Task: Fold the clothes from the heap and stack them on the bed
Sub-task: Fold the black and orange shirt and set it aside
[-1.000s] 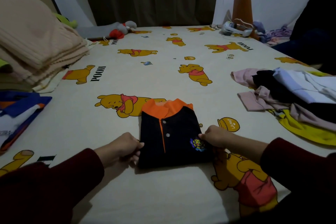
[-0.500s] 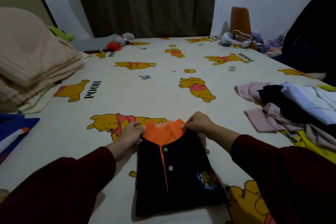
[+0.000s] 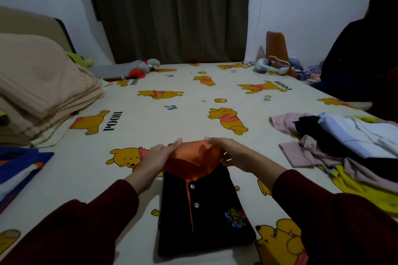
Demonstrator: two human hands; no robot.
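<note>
- The left hand (image 3: 158,156) rests at the left edge of the orange collar (image 3: 193,160) of a folded black polo shirt with an orange placket and white buttons (image 3: 204,217); its fingers lie nearly straight along the collar's rim, fingertips toward the far edge, and whether the thumb pinches the cloth from below cannot be told.
- The right hand (image 3: 231,153) meets the same collar from the right, its fingers stretched over the far rim and its thumb low against the collar's right side, so its grip looks like a light hold on the cloth.
- The collar stands raised between the two hands, bowed upward off the shirt body.
- The shirt lies folded into a neat rectangle on the cream bed sheet printed with yellow cartoon bears (image 3: 172,118), close in front of the person, with a small coloured badge (image 3: 234,217) on its right chest.
- Both forearms wear dark maroon sleeves (image 3: 75,228).
- To the right on the bed lies the loose heap of unfolded clothes (image 3: 344,146): pink, black, pale blue-white and yellow pieces tangled together, well apart from the shirt.
- At the left edge sits a stack of folded blue, white and orange garments (image 3: 19,165).
- Behind that stack a thick beige ribbed blanket (image 3: 38,88) is piled.
- At the far side of the bed a grey and red soft toy (image 3: 137,69) lies before the dark brown curtain (image 3: 172,13).
- Far right, a figure in dark clothing (image 3: 361,54) sits at the bed's edge.
</note>
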